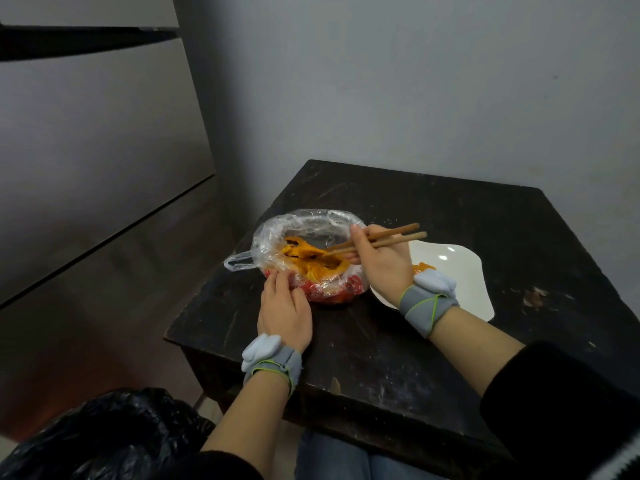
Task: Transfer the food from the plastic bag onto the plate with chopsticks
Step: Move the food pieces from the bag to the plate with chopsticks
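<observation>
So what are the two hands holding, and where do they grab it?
The right hand holds the chopsticks about midway, top ends sticking out, tips in the food. The left hand pinches the plastic bag at its near edge.

A dark, scratched bench stands by a grey wall. A crumpled black bag lies lower left. Grey cabinet panels stand left.
</observation>
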Demonstrator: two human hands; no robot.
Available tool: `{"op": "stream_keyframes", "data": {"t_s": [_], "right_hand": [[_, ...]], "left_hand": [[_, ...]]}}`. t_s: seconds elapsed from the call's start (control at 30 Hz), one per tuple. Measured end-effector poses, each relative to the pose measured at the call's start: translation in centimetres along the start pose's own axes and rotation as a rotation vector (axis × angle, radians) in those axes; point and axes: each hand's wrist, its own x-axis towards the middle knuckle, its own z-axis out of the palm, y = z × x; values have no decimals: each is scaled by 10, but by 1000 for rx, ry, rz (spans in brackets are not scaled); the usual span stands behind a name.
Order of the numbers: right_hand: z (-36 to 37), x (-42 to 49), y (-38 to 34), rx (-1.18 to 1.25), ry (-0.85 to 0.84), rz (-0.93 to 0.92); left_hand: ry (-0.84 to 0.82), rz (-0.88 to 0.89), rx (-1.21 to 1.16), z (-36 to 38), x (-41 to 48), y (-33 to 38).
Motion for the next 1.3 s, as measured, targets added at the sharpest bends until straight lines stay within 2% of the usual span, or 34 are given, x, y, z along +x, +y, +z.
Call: {"op": "stream_keyframes", "data": {"t_s": [0.2,0.53,1.07,1.3], "right_hand": [[-11,13,-7,332,144,177],[-31,10,-20,483,157,301],[-105,9,-36,475,286,274],[-138,5,-24,309,370,234]], "left_hand": [[-1,9,-4,0,1,0],[3,9,7,0,1,-1],[-8,-3,43,-1,1,-1],[-10,15,39,-1,-1,2]]}}
